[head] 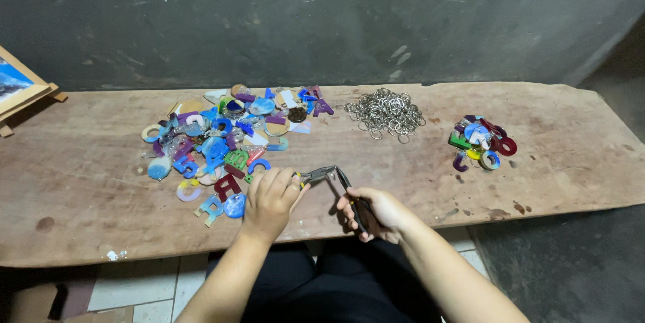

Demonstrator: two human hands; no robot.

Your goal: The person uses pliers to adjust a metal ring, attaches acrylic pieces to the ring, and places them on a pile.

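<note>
Worn wooden plank, metal pliers

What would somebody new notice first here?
Probably the big heap of colourful flat letter shapes on the left of the long wooden plank table. Next, the shiny pile of silver metal rings at the back and the dark-handled pliers in the right hand, beside the left hand.

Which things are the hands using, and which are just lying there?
In use:
left hand, pinching a small piece
right hand, gripping pliers
big letter pile
ring heap
small letter pile

Lying about:
wooden frame
plank underneath
</note>
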